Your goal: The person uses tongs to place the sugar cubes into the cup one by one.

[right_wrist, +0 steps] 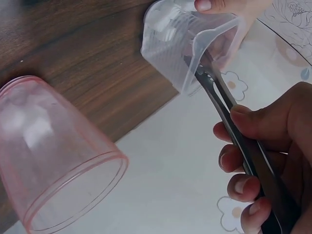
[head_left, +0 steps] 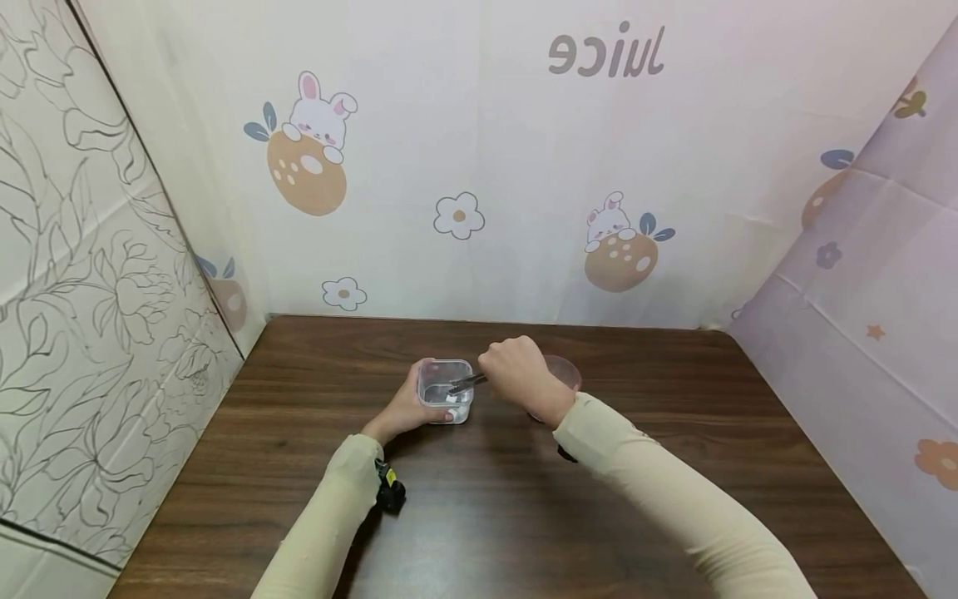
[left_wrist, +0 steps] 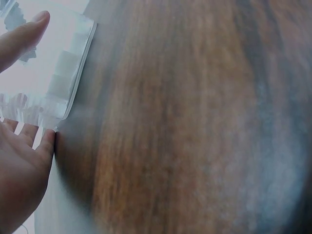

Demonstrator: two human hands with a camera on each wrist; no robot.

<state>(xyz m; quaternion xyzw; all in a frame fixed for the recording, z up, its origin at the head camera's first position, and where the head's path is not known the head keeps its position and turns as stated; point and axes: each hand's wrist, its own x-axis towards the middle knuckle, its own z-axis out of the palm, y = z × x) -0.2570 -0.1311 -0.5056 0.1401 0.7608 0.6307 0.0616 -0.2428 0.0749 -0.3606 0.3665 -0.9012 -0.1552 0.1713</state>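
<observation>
Metal tongs [right_wrist: 252, 150] sit in the right grip [head_left: 522, 374], curled closely.

Clear square plastic container [right_wrist: 168, 46]: see-through, glossy
Dark slim metal tongs [right_wrist: 264, 176]: smooth, shiny edges
Pink tapered round plastic cup [right_wrist: 53, 129]: see-through, glossy
Dark brown flat wood-grain tabletop [head_left: 479, 524]: smooth, soft sheen
White printed wall sheet [head_left: 486, 125]: matt, creased
Cream long cloth sleeves [head_left: 651, 470]: matt, wrinkled

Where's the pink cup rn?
In the head view, the pink cup stands on the table to the right of the clear container, partly hidden by the right hand. The right wrist view shows it at left.
</observation>
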